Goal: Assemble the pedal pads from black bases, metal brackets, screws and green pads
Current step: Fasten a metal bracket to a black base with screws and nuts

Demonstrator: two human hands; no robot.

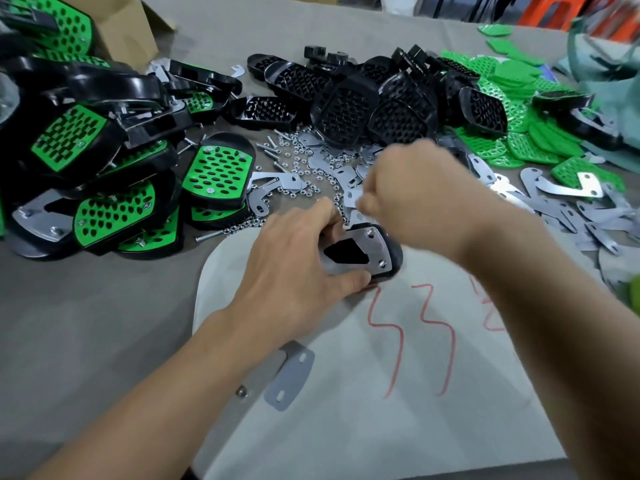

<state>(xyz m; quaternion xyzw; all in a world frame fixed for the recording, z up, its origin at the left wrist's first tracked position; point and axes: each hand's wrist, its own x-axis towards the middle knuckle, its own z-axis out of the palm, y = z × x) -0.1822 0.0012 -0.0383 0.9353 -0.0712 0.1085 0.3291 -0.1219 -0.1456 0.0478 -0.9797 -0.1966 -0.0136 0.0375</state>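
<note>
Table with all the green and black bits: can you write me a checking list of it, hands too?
Surface: grey table, white sheet marked in red under the hands.
Job's things: black base with a metal bracket on it, in work; finished pads left; bare bases behind; green pads and brackets right; nuts and screws in the middle.
Clutter: loose slotted plate on the sheet; cardboard box far left.
Hands: left hand grips the black base; right hand curled above it, blurred, contents unclear.
Cables: nothing seen.
Surroundings: orange stool beyond the table.
</note>
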